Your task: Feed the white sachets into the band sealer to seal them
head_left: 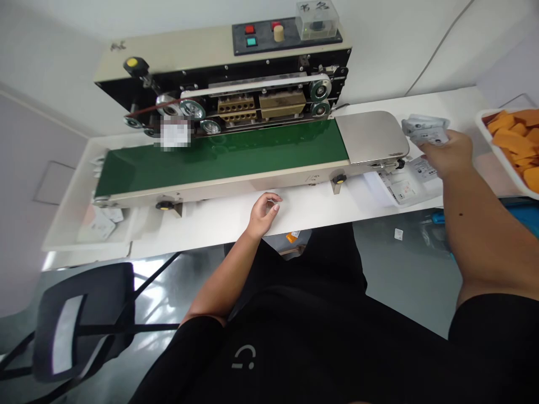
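My right hand (pixel 447 152) grips a small stack of clear plastic pouches (pixel 426 129) just right of the metal infeed plate (pixel 370 137) of a band sealing machine (pixel 227 106). Its green conveyor belt (pixel 223 157) runs leftward and carries nothing. My left hand (pixel 264 212) rests on the white table (pixel 210 221) at the front edge, fingers loosely curled, holding nothing. More flat pouches (pixel 400 185) lie in a low pile under my right hand.
A white tray of orange pieces (pixel 516 146) sits at the far right. A white bin with sealed pouches (pixel 99 224) stands at the belt's left end. A black chair (pixel 80 325) is at lower left. The control panel (pixel 278 33) tops the machine.
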A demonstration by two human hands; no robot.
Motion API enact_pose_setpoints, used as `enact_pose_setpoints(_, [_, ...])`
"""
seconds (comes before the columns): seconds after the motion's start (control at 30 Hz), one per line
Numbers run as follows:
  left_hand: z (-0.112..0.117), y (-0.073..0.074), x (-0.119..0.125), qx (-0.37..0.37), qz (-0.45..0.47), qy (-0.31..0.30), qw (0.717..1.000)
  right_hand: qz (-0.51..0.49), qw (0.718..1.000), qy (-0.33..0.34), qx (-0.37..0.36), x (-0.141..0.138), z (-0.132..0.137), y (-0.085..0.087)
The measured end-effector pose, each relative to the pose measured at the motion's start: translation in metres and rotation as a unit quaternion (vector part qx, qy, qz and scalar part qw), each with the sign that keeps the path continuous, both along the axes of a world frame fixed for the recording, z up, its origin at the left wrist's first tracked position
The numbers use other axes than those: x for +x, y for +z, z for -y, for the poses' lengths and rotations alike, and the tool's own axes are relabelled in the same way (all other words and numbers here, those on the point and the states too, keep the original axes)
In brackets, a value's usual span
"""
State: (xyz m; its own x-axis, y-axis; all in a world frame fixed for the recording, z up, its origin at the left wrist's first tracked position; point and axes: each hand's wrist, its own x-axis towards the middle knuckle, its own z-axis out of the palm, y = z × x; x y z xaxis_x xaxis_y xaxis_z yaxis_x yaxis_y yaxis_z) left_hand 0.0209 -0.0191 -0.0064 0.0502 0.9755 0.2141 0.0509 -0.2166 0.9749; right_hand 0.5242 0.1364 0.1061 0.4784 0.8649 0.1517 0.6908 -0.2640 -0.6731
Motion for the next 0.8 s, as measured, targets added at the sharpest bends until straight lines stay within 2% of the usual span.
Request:
enact_pose_setpoints(0.07, [0.001, -0.001, -0.001, 0.006, -0.008, 0.001, 1.0, -0.098, 0.994, -0.01, 0.057, -0.007, 0.011, 0.014])
enact_pose_setpoints(0.2, [0.006, 0.004, -0.001, 0.027, -0.047, 0.002, 0.999, -0.192, 0.965, -0.013, 0.176, -0.041, 0.049, 0.045])
enact_pose_setpoints(0.27, [0.009, 0.011, 0.005, 0.043, -0.063, -0.004, 0.997, -0.24, 0.949, 0.01, 0.207, -0.071, 0.079, 0.049])
enact_pose_setpoints(0.3, [0.011, 0.015, 0.011, 0.049, -0.056, -0.01, 0.997, -0.269, 0.941, 0.042, 0.202, -0.09, 0.095, 0.046])
enact_pose_setpoints(0.37, [0.012, 0.024, 0.029, 0.058, 0.01, -0.026, 0.998, -0.323, 0.929, 0.118, 0.14, -0.134, 0.125, 0.03])
enact_pose_setpoints(0.4, [0.012, 0.028, 0.04, 0.058, 0.053, -0.04, 0.996, -0.34, 0.921, 0.179, 0.064, -0.158, 0.138, 0.018])
enact_pose_setpoints(0.43, [0.012, 0.031, 0.051, 0.06, 0.093, -0.053, 0.992, -0.359, 0.903, 0.237, -0.01, -0.182, 0.148, 0.004])
enact_pose_setpoints(0.47, [0.011, 0.033, 0.061, 0.055, 0.126, -0.06, 0.989, -0.378, 0.88, 0.283, -0.053, -0.205, 0.154, -0.01])
enact_pose_setpoints(0.53, [0.007, 0.033, 0.074, 0.016, 0.171, -0.032, 0.985, -0.421, 0.829, 0.352, -0.103, -0.245, 0.159, -0.037])
enact_pose_setpoints(0.6, [0.004, 0.028, 0.076, -0.022, 0.19, 0.028, 0.981, -0.461, 0.798, 0.374, -0.104, -0.273, 0.155, -0.058])
enact_pose_setpoints(0.67, [0.002, 0.022, 0.068, -0.035, 0.194, 0.091, 0.976, -0.482, 0.787, 0.375, -0.087, -0.289, 0.148, -0.074])
enact_pose_setpoints(0.73, [0.002, 0.015, 0.055, -0.032, 0.186, 0.128, 0.974, -0.48, 0.795, 0.366, -0.066, -0.296, 0.144, -0.086])
enact_pose_setpoints(0.8, [0.003, 0.008, 0.042, -0.033, 0.173, 0.135, 0.975, -0.465, 0.816, 0.341, -0.05, -0.299, 0.142, -0.095])
